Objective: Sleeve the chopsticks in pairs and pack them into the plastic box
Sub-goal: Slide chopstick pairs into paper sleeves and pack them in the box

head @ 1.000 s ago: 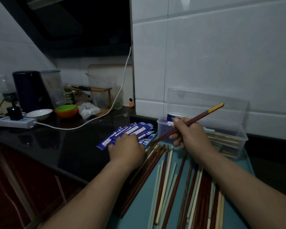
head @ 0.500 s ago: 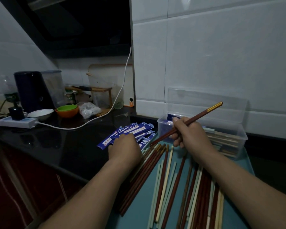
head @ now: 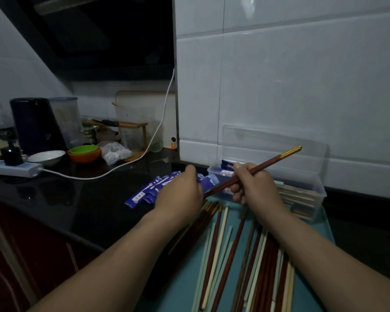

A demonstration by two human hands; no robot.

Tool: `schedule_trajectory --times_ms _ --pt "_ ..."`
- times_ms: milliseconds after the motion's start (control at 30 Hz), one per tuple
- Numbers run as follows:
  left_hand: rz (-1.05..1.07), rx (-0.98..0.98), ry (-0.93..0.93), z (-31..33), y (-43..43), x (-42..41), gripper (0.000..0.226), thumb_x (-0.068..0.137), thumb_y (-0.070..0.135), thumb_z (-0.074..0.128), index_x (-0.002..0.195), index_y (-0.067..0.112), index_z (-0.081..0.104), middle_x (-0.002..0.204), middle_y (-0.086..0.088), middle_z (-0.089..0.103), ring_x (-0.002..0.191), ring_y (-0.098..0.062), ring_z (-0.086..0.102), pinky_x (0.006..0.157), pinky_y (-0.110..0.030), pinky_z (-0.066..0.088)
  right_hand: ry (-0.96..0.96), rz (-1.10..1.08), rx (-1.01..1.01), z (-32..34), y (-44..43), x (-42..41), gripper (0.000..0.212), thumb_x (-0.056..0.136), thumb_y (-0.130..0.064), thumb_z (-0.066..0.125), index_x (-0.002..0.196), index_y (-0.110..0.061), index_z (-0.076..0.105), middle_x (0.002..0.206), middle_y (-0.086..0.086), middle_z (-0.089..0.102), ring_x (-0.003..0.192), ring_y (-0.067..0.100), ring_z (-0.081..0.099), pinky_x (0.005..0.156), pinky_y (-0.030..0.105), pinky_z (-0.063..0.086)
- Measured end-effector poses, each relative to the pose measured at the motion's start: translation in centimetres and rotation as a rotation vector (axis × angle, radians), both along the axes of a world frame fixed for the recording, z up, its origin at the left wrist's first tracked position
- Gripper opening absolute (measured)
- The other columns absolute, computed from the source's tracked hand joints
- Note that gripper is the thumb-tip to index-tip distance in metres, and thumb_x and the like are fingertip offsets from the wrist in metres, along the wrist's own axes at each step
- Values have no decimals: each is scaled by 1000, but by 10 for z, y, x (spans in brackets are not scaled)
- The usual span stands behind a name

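Now my left hand (head: 180, 194) has risen from the sleeve pile (head: 148, 192) beside it, pinching one blue sleeve (head: 208, 183) near the low end of the red chopsticks (head: 270, 162) gripped in my right hand (head: 254, 188), plastic box (head: 322, 192) just beyond, so sleeving likely comes next.

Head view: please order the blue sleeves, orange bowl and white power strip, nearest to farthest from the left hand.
1. Blue sleeves, right beside the left hand.
2. Orange bowl, farther back and left on the counter.
3. White power strip, at the far left.
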State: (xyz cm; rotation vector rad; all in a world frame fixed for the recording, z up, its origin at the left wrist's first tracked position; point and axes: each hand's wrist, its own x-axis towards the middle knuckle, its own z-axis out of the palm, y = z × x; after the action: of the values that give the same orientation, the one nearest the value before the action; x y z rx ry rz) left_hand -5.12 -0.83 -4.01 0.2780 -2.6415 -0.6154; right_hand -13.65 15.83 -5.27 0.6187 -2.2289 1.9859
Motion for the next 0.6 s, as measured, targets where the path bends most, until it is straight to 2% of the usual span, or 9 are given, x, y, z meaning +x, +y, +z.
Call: schedule_trajectory --times_ms 67,200,333,467,600 --pt "-64 8 49 -14 4 -3 13 108 41 42 100 31 44 91 7 56 77 -14 54 69 -42 44 12 -10 3 1 -1 0 36 109 -34 51 89 -7 64 62 5 67 52 22 61 45 23 44" --pt "-151 -23 54 -30 2 -2 29 103 63 44 120 40 49 105 12 55 93 -13 58 77 -41 50 22 -16 -17 1 0 1 37 109 -32 51 89 -4 64 61 6 65 49 20 59 44 20 43" --pt "-170 -83 95 -33 1 -1 31 103 59 46 124 37 53 108 10 56 98 -18 58 82 -43 50 36 -13 -35 3 -1 3 37 109 -29 51 89 0 63 62 8 64 48 18 57 43 19 43" --pt "-172 -135 82 -37 4 0 38 108 53 39 138 35 53 121 6 57 112 -17 55 96 -44 44 65 -30 -31 3 -2 2 37 109 -30 51 88 -2 63 64 10 65 48 18 57 44 19 43" --pt "-170 -177 67 -33 6 1 37 111 44 34 142 34 53 123 4 60 112 -21 57 100 -47 44 82 -28 -1 2 0 1 38 110 -32 50 87 -5 63 60 5 65 49 17 59 45 20 44"
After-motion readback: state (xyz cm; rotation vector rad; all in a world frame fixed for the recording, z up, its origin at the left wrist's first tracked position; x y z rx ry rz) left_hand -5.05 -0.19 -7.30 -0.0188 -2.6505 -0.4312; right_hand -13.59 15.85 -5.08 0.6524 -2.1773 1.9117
